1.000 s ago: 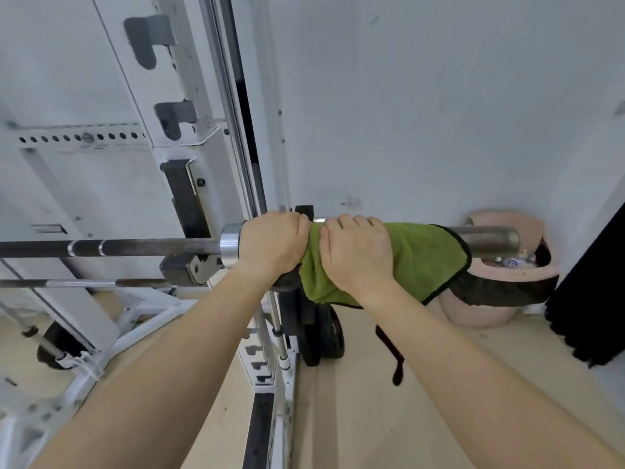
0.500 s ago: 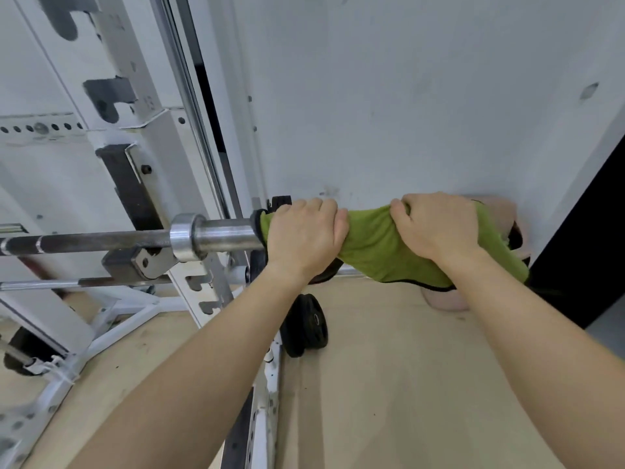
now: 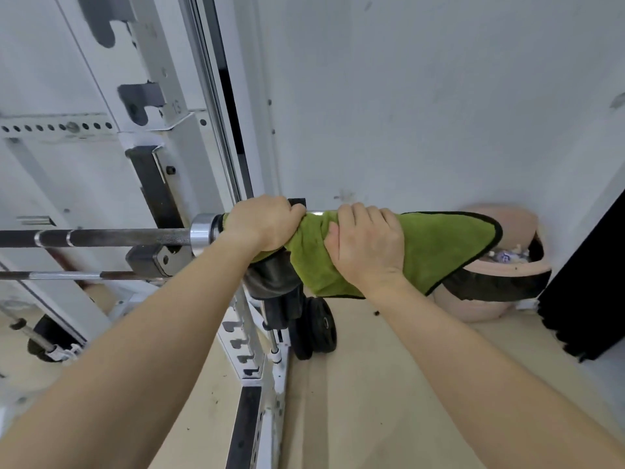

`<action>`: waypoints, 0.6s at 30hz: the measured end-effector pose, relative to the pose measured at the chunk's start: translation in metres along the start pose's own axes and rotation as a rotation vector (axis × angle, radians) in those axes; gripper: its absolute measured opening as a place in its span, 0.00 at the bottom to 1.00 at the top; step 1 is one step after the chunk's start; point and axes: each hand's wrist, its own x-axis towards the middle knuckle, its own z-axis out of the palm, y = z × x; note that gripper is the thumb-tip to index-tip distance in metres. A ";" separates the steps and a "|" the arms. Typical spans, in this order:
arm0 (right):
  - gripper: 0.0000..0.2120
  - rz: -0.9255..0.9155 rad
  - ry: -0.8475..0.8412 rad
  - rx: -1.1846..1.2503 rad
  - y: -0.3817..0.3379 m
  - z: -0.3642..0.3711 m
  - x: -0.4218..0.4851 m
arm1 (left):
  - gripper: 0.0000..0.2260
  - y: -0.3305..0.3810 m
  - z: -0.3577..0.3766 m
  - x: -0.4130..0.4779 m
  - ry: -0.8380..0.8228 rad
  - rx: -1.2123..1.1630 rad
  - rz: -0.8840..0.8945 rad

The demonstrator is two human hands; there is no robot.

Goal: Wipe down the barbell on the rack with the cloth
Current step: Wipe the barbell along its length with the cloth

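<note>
— Which way does the barbell (image 3: 111, 236) run?
— Level across mid-frame, left to right; the cloth (image 3: 446, 248) wraps its right end.
— The hands?
— Both grip the cloth round the bar; left hand (image 3: 265, 221) nearer the collar (image 3: 201, 230), right hand (image 3: 368, 247) just beside it.

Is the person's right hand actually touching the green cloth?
Touching. The head view shows the right hand curled around the green cloth, pressing it onto the barbell.
</note>
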 end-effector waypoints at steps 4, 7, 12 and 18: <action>0.18 -0.067 -0.200 0.058 -0.017 -0.014 0.032 | 0.18 0.013 0.015 -0.033 0.416 -0.054 -0.077; 0.20 -0.108 -0.369 0.171 -0.019 -0.017 0.053 | 0.16 0.008 0.031 -0.046 0.598 -0.054 0.010; 0.21 -0.140 -0.114 0.019 -0.001 -0.008 0.015 | 0.18 0.019 0.020 -0.044 0.505 -0.033 -0.035; 0.24 0.009 -0.074 -0.088 0.101 -0.011 -0.009 | 0.20 0.101 -0.001 -0.008 0.292 -0.040 -0.010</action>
